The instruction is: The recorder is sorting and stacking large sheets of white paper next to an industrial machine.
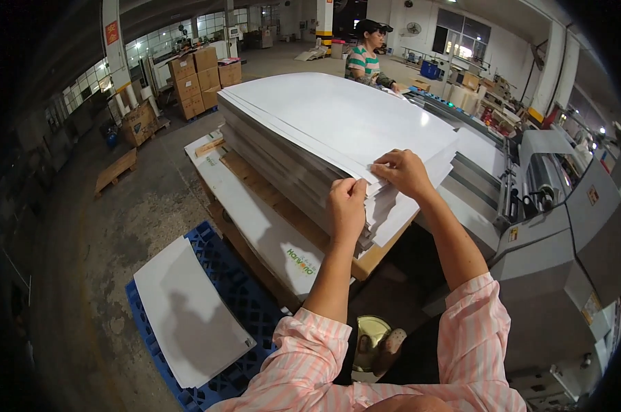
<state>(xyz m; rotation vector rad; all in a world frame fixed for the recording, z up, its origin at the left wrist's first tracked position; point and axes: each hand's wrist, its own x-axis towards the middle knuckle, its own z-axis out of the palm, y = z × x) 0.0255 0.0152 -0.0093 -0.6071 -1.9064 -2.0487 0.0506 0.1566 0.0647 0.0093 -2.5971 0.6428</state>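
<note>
A tall stack of large white sheets [338, 117] stands in front of me, its layers uneven along the near corner. My left hand [347, 206] is closed on the edge of the top sheets at that corner, thumb and fingers pressed together. Just right of it, my right hand [403, 172] pinches the upper sheets, with its fingertips on the white surface. How many sheets each hand grips is hidden by the fingers. Below the hands, the corners of lower sheets stick out and curl slightly.
Under the stack are boards on a pallet [255, 220]. A blue plastic pallet [242, 275] with a smaller pile of white sheets [187, 309] lies at lower left. A grey machine [551, 254] stands right. A person [369, 58] works beyond the stack; cardboard boxes [197, 82] stand far left.
</note>
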